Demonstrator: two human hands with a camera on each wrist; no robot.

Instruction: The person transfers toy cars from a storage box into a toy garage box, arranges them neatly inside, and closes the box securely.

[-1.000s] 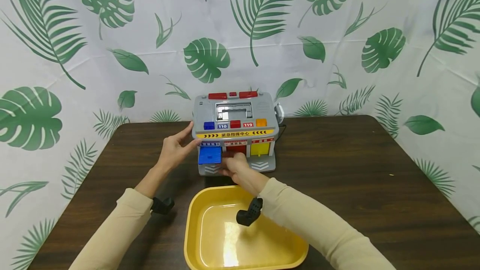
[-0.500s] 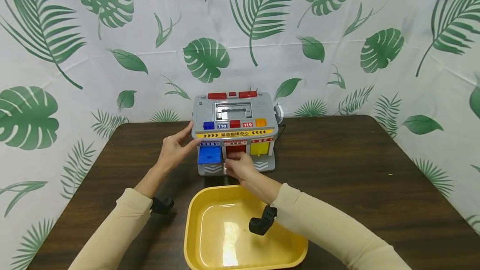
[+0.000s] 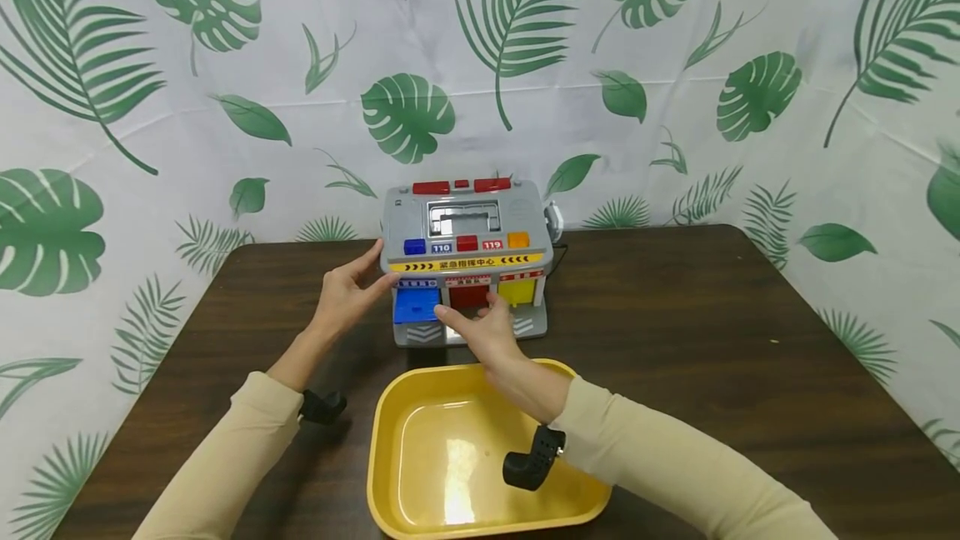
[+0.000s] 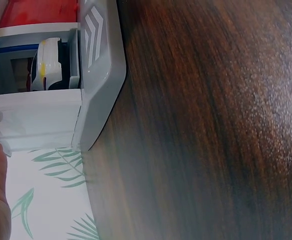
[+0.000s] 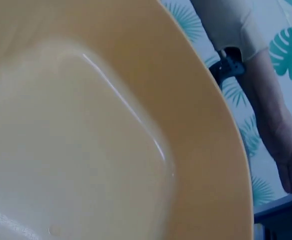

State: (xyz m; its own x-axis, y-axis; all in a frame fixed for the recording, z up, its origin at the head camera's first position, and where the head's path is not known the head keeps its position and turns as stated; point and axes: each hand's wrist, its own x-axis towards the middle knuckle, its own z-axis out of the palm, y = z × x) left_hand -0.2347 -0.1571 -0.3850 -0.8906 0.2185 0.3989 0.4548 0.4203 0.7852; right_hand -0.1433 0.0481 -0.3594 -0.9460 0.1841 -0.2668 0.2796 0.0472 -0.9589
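A grey toy emergency station (image 3: 468, 232) with a carry handle stands at the table's back. Its blue door (image 3: 417, 304) is swung up, while the red door (image 3: 469, 296) and yellow door (image 3: 517, 292) hang down. Inside the blue bay, a white toy car (image 4: 48, 65) shows in the left wrist view. My left hand (image 3: 345, 300) holds the station's left side, thumb on the front roof edge. My right hand (image 3: 495, 342) is before the red door, thumb and fingers spread, thumb close to the blue door's corner. I see nothing in it.
A yellow plastic tub (image 3: 378, 440) sits in front of the station, under my right forearm. Dark wood table (image 3: 675, 340) lies around both. A leaf-print cloth (image 3: 300, 107) hangs behind. A small white part (image 3: 555, 223) is on the station's right side.
My right hand has moved from under the blue door to the right, in front of the red door, and its fingers have spread. My left hand stays on the station.
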